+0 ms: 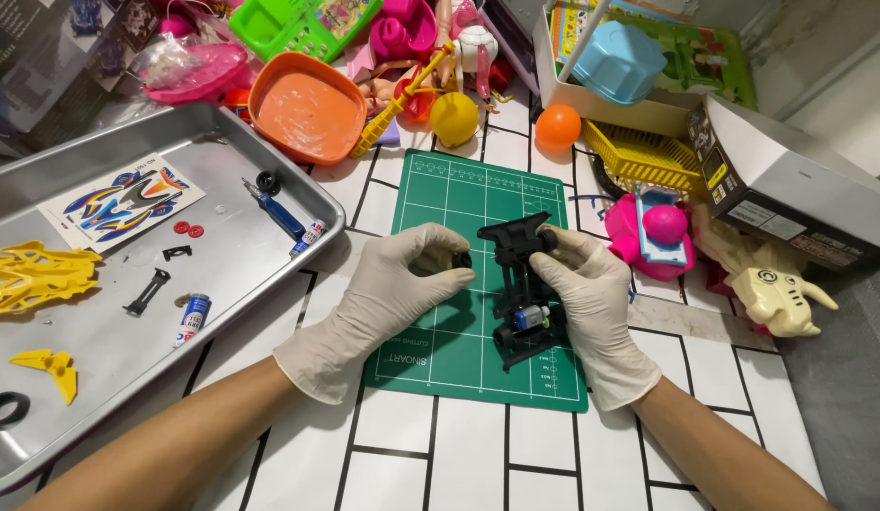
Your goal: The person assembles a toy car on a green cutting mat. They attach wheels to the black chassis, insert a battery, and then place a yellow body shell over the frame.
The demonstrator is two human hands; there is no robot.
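Observation:
A black toy car chassis (pixel 518 284) with a small silver-blue motor lies on a green cutting mat (pixel 440 199). My right hand (pixel 591 303), in a pale glove, grips the chassis along its right side. My left hand (pixel 388 293), also gloved, pinches a small black wheel (pixel 462 260) right by the chassis front left corner. Both hands hover just over the mat.
A metal tray (pixel 269 274) at left holds a sticker sheet (pixel 123 202), yellow plastic parts (pixel 33 274), a blue screwdriver (pixel 274 213), small batteries and black bits. Toys crowd the back: orange bowl (pixel 305 109), yellow ball (pixel 454 118), orange ball (pixel 558 126), pink toy (pixel 653 232), cardboard box (pixel 790 185).

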